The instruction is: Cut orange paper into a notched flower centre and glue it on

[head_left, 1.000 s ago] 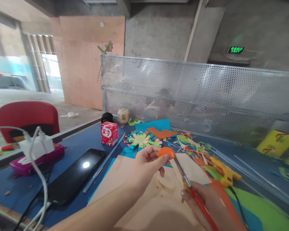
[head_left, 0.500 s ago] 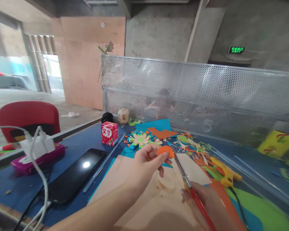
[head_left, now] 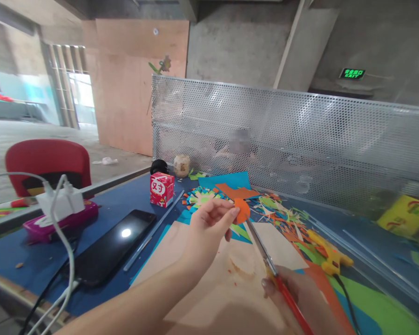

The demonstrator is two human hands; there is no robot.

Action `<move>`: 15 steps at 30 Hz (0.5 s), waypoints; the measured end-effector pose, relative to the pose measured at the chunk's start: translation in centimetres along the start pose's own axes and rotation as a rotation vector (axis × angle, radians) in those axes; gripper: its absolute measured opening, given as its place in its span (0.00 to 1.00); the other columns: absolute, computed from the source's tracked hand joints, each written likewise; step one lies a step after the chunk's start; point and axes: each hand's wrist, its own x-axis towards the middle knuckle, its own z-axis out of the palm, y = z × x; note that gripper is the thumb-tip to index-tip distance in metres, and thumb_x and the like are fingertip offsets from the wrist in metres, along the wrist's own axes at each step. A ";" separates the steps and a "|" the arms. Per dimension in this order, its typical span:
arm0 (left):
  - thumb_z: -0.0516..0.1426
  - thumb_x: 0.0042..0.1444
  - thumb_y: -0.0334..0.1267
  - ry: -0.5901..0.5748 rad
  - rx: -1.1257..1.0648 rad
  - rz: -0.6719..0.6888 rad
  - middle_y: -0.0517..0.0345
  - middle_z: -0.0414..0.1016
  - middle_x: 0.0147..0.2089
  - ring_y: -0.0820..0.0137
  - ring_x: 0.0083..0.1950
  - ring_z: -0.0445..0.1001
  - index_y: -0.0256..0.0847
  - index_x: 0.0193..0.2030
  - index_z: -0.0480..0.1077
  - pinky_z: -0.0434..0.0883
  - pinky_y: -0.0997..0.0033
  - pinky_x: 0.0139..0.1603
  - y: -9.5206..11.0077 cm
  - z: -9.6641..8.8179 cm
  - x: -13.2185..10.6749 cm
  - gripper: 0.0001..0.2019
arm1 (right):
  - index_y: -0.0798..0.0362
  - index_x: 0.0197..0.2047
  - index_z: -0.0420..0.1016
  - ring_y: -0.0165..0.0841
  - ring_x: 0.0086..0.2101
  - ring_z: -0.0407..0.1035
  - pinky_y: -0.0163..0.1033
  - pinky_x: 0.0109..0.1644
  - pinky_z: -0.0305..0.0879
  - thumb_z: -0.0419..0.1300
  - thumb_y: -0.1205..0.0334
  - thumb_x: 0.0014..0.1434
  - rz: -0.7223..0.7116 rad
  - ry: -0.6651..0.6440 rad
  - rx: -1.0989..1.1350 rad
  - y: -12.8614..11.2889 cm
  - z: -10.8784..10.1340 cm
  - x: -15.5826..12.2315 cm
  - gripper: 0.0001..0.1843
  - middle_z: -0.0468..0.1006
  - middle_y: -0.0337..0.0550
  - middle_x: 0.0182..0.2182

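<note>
The left grip (head_left: pixel 209 228) pinches an orange paper disc (head_left: pixel 243 211); the right grip (head_left: pixel 306 289) is wrapped around red-handled scissors (head_left: pixel 270 266). Beyond them lie a paper flower (head_left: pixel 201 197) and scraps (head_left: pixel 281 208), with a phone (head_left: pixel 108 251) leftward, a yellow glue gun (head_left: pixel 330 258) rightward.

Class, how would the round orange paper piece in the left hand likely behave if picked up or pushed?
The round orange paper piece is probably light, since the left hand pinches it near one edge. It seems fairly stiff, jutting from the grip without obvious drooping. Laid flat, its broad, thin shape would probably slide rather than roll.
</note>
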 end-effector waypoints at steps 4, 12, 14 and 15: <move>0.59 0.47 0.36 -0.006 0.105 0.075 0.60 0.70 0.28 0.83 0.18 0.61 0.36 0.27 0.68 0.61 0.81 0.15 0.2 -0.2 0.0 0.05 | 0.51 0.15 0.57 0.25 0.16 0.48 0.33 0.18 0.45 0.56 0.47 0.48 -0.007 -0.035 0.009 0.1 0.0 -0.1 0.21 0.51 0.33 0.12; 0.59 0.47 0.37 -0.026 0.177 0.065 0.59 0.71 0.27 0.83 0.16 0.60 0.36 0.28 0.71 0.60 0.80 0.14 0.1 -0.3 0.0 0.06 | 0.52 0.16 0.59 0.24 0.16 0.48 0.32 0.17 0.44 0.57 0.48 0.49 -0.019 -0.081 0.027 -0.3 -0.4 -0.3 0.20 0.52 0.33 0.14; 0.59 0.47 0.37 -0.020 0.165 0.069 0.59 0.72 0.28 0.83 0.16 0.60 0.36 0.28 0.71 0.60 0.80 0.13 0.2 -0.3 0.0 0.05 | 0.52 0.16 0.59 0.24 0.16 0.49 0.32 0.17 0.45 0.57 0.48 0.49 -0.020 -0.085 0.029 -0.3 -0.6 -0.3 0.20 0.52 0.33 0.14; 0.59 0.47 0.37 -0.018 0.161 0.068 0.59 0.72 0.28 0.82 0.16 0.60 0.36 0.28 0.71 0.60 0.80 0.13 0.3 -0.3 0.1 0.05 | 0.53 0.17 0.59 0.24 0.16 0.49 0.31 0.17 0.45 0.56 0.47 0.50 -0.020 -0.086 0.029 -0.4 -0.6 -0.3 0.21 0.52 0.33 0.14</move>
